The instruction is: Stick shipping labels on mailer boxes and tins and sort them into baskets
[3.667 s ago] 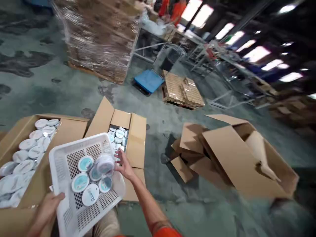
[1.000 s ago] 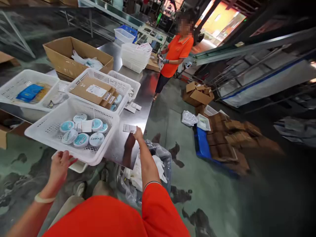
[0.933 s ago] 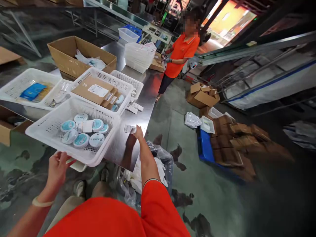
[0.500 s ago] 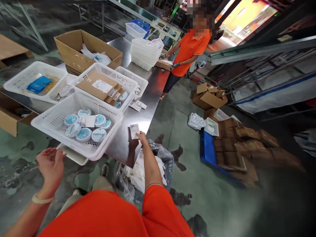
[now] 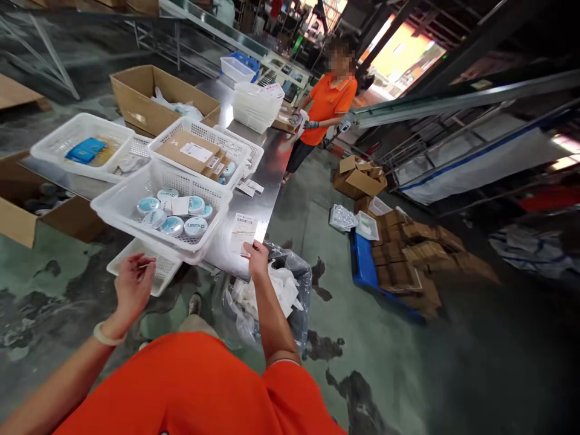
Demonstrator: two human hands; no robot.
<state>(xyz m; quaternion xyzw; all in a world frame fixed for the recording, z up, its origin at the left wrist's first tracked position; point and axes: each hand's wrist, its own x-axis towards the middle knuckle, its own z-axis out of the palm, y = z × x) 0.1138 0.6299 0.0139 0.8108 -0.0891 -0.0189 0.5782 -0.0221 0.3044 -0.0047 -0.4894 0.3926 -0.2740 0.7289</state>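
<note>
My right hand (image 5: 257,256) pinches the lower edge of a white printed label sheet (image 5: 243,232) over the near corner of the steel table (image 5: 222,244). To the left, my left hand (image 5: 135,283) hangs in the air with its fingers curled apart and nothing visible between them. It is near a lower white basket (image 5: 165,275). Above that, a white perforated basket (image 5: 120,208) holds several round blue-and-white tins (image 5: 196,226) and a small white card (image 5: 180,206). Behind it, another basket (image 5: 235,145) holds brown flat boxes (image 5: 188,151).
A lined bin (image 5: 304,302) with white plastic stands below the table corner. Cardboard boxes (image 5: 149,96) flank the table at left. A person in orange (image 5: 328,103) stands at the far end. A blue pallet (image 5: 360,260) with brown packages lies on the floor to the right.
My left hand has moved right and slightly up, toward the baskets. The label sheet in my right hand now shows larger and flatter. The camera view has shifted; the other person now holds something whitish.
</note>
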